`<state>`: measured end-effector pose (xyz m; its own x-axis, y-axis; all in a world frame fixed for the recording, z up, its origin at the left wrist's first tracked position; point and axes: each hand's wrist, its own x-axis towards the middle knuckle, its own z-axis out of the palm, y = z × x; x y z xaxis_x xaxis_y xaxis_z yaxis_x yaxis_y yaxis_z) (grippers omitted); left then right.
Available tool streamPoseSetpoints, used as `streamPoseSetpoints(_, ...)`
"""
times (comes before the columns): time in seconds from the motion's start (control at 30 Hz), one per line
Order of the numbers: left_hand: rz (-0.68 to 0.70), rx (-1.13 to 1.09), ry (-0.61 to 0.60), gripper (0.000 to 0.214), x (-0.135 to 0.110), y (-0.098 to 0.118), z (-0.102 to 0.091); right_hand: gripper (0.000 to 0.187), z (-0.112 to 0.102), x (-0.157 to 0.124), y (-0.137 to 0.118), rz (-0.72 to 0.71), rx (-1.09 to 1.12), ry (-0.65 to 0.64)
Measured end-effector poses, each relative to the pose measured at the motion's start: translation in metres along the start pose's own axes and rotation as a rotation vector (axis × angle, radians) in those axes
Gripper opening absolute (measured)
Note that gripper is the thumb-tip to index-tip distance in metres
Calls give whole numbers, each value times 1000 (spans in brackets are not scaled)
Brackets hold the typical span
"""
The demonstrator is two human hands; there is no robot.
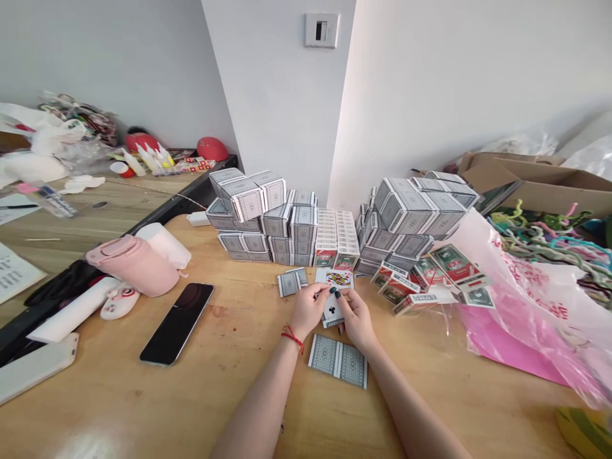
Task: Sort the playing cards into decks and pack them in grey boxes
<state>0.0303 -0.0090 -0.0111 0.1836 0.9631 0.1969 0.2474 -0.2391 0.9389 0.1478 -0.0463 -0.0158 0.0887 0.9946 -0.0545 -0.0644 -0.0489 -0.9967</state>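
Both my hands meet over a few playing cards [331, 312] in the middle of the table; the front one shows a black club. My left hand [310, 306] pinches the cards at their upper left, a red cord round its wrist. From the other side my right hand [356, 319], with dark green nails, grips their right edge. Just behind lies a face card [339, 278], face up. Two grey-backed cards or flat pieces [338, 361] lie side by side nearer me. A few more grey-backed cards [292, 281] lie left of my hands.
Stacked blocks covered in grey card backs [291, 223] stand behind, with another stack [414, 213] to the right. Red-and-white card boxes [337, 236] sit between them; more loose boxes [430, 274] lie right. A phone [177, 324], pink tumbler [143, 264] and pink plastic bag [516, 306] flank the area.
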Motion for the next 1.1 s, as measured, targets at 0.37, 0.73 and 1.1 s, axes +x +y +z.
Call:
streamPoseSetpoints(0.37,-220,-305,162,34,-5,0,7,24,5,1,-2,-55,117,209)
streamPoseSetpoints(0.73,-114,-246,217,14,-12,11,16,22,13,-4,-2,40,243,40)
streamPoseSetpoints(1.1,-99,-225,305,15,-12,12,16,28,17,-6,1,131,274,25)
